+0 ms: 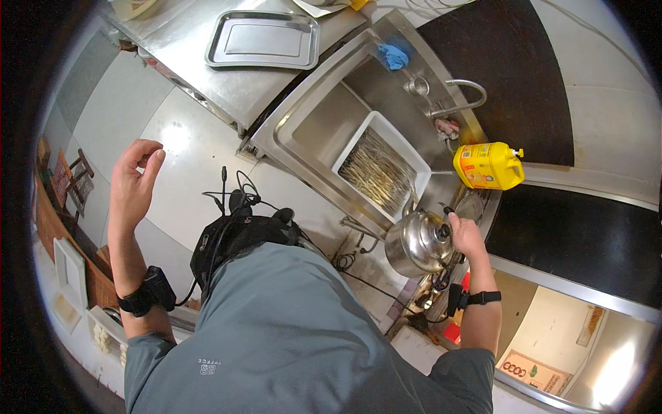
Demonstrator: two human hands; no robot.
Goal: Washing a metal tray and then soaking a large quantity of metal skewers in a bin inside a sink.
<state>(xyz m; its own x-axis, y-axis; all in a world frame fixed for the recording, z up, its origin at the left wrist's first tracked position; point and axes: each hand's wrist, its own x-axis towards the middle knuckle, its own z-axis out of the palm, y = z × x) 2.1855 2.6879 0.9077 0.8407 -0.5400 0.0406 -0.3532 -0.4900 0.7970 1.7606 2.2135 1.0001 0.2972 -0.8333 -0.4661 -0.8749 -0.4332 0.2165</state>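
My right hand [467,237] grips the handle of a stainless steel kettle [414,248]. The kettle is tilted, its spout over the near corner of a white plastic tub [421,160]. Many thin, shiny sticks like skewers [375,173] lie lengthwise in that tub, which sits inside a stainless steel sink [320,127]. Whether liquid leaves the spout is too small to tell. Away to the left, my left hand [135,173] is raised over the floor, holding nothing, its fingers loosely curled with a gap by the thumb.
A curved faucet [465,95] arches at the sink's far side, near a blue cloth or glove [394,57]. A yellow pump jug [489,165] stands on the right edge. On the steel counter [170,31] rests a metal tray [264,41]. Cables [248,191] hang from a black bag at my waist.
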